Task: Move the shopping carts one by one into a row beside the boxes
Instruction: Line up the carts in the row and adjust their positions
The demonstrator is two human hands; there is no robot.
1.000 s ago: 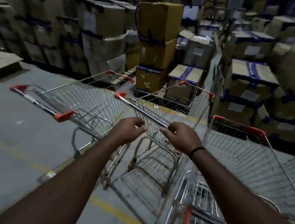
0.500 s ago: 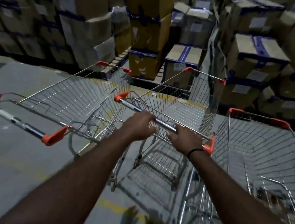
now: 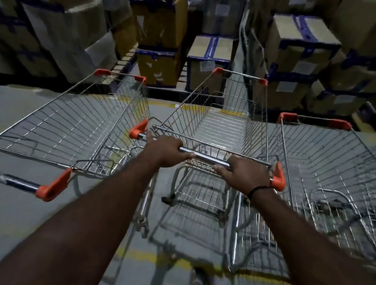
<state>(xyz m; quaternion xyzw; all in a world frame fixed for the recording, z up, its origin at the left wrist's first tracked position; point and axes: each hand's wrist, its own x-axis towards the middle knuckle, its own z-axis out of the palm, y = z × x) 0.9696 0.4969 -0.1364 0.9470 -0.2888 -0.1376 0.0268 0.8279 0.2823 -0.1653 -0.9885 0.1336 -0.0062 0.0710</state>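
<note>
Dim, bluish light leaves the stacked boxes (image 3: 302, 50) sunk in deep shadow. 1 bright glint runs along the chrome cart handle (image 3: 204, 156). Wide-angle distortion bows the edges, and motion blur smears the floor (image 3: 7, 229) toward the bottom corners.

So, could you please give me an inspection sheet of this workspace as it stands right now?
Surface: grey concrete floor with a yellow painted line.
Job's things: middle cart points toward the boxes, between the left cart and the right cart; no goods seen in any of them.
Clutter: nothing seen.
Grips: left hand and right hand both curl round the middle cart's handle bar; black band on the right wrist.
Cables: nothing seen.
Surroundings: stacked cardboard boxes with blue tape, some on a wooden pallet; dim light.
</note>
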